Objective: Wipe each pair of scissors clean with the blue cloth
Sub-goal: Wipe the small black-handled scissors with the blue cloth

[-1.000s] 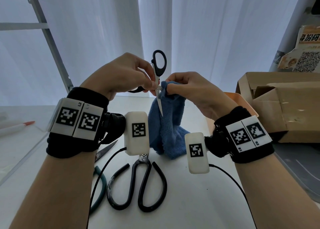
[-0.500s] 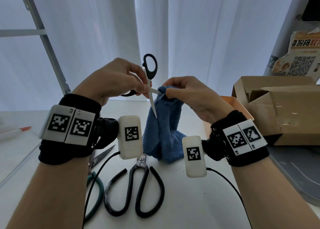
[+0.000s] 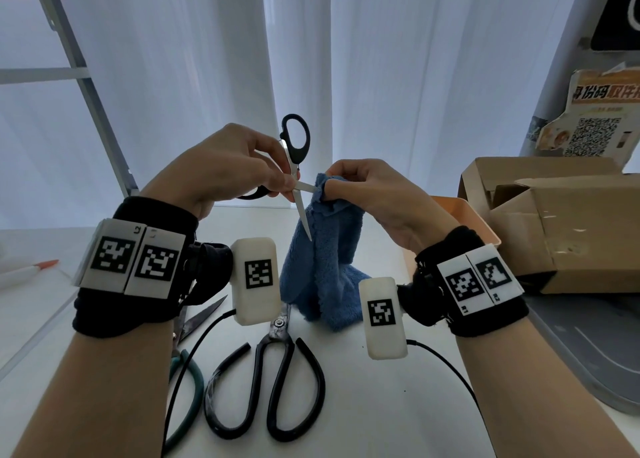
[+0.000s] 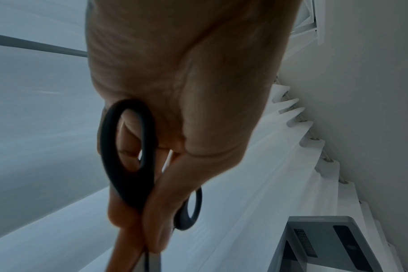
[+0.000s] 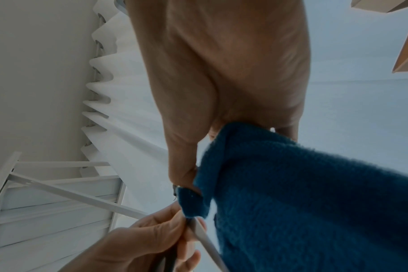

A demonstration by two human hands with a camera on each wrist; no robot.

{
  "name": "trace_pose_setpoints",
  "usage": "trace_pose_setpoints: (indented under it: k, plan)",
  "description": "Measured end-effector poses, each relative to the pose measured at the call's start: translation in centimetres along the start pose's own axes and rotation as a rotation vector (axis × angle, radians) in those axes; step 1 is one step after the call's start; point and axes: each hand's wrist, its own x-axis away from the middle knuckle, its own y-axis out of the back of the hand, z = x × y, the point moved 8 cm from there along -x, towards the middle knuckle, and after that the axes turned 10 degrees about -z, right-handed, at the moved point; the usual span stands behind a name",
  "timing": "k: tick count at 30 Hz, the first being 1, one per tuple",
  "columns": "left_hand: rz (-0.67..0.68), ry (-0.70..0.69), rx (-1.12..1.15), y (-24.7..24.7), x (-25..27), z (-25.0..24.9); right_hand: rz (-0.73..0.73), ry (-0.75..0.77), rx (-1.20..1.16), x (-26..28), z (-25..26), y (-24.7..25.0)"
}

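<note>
My left hand (image 3: 242, 166) holds a small pair of black-handled scissors (image 3: 294, 142) up in the air, blades spread, its fingers pinching near the pivot. One blade (image 3: 303, 215) points down; the other lies level toward my right hand. My right hand (image 3: 360, 187) pinches the blue cloth (image 3: 325, 260) around that level blade; the cloth hangs down to the table. In the left wrist view the black handle loops (image 4: 128, 147) lie against my fingers. The right wrist view shows the blue cloth (image 5: 291, 193) folded over the blade (image 5: 207, 243).
On the white table (image 3: 398, 405) lie large black-handled scissors (image 3: 273, 371) and green-handled scissors (image 3: 188, 364) at the front left. An orange bin (image 3: 464, 215) and a cardboard box (image 3: 561, 222) stand at the right. A grey tray (image 3: 588, 353) sits at the right edge.
The view shifted slightly. The small scissors stay spread in my left hand, and my right hand with the cloth has slid a little outward along the level blade.
</note>
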Motion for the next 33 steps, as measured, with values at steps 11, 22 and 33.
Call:
trace_pose_setpoints:
  k: [11, 22, 33]
  plan:
    - [-0.007, -0.002, -0.002, 0.01, 0.02, -0.01, 0.003, -0.009, 0.005, 0.05, 0.08, -0.10]
    - [-0.004, -0.002, 0.005, 0.06, -0.01, -0.02, 0.001, -0.002, -0.005, 0.12, 0.32, -0.20]
    - [0.001, -0.006, -0.008, 0.00, 0.06, -0.02, 0.006, 0.000, 0.003, 0.19, 0.38, -0.39]
